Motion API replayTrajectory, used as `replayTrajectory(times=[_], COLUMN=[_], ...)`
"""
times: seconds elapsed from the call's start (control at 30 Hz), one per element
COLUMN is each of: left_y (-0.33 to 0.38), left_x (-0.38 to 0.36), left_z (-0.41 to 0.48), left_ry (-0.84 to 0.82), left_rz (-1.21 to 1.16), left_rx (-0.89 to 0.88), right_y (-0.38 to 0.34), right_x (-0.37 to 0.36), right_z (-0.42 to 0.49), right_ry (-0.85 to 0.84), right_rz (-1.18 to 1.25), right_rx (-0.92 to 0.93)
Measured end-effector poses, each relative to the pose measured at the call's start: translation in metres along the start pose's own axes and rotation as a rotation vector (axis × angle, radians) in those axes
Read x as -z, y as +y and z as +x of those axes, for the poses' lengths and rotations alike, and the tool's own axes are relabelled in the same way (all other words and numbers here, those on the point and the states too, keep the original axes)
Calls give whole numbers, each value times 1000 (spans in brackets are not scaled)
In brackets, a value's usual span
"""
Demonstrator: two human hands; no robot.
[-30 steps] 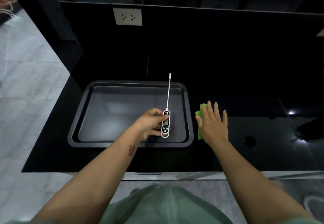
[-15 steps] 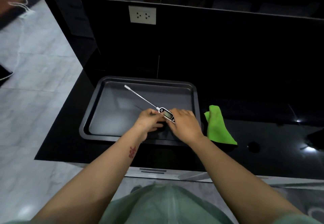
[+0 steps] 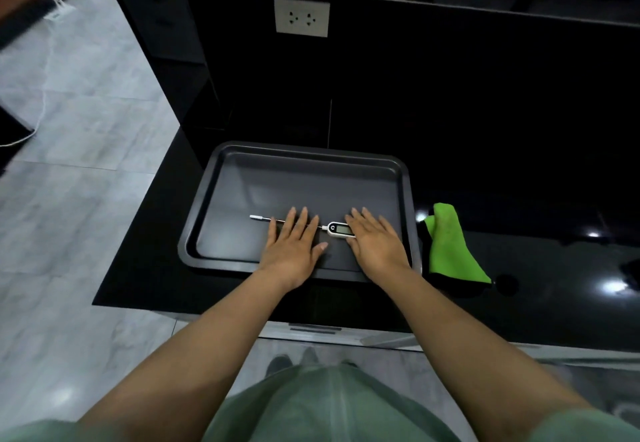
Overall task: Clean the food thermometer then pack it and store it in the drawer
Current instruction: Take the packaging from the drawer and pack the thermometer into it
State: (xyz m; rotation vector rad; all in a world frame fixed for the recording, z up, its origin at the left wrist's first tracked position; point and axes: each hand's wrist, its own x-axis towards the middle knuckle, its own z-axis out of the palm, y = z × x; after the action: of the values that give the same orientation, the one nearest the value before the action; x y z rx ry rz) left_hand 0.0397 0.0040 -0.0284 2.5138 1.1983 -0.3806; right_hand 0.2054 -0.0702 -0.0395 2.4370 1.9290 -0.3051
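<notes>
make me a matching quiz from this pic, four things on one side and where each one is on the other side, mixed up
Things:
1 thermometer
2 green cloth
3 tray
4 wall socket

Places:
a on the back wall, behind the tray
b on the counter, right of the tray
c in the tray, partly under the flat left hand and right hand
d on the counter, at its left end

Pairs: 1-c, 2-b, 3-d, 4-a
</notes>
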Motion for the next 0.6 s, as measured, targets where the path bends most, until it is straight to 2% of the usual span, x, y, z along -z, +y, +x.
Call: replayTrajectory(times=[0.33, 0.6], left_y=[-7, -8], left_x=[-7, -19], left_z=[-11, -41], left_ry=[48, 125], left_rz=[13, -22], left_rx=[-29, 13], right_y=[-4, -2], right_x=[-1, -9], right_z=[-27, -65], right_ry=[55, 162], right_rz=[60, 100], right_rx=[-202, -188])
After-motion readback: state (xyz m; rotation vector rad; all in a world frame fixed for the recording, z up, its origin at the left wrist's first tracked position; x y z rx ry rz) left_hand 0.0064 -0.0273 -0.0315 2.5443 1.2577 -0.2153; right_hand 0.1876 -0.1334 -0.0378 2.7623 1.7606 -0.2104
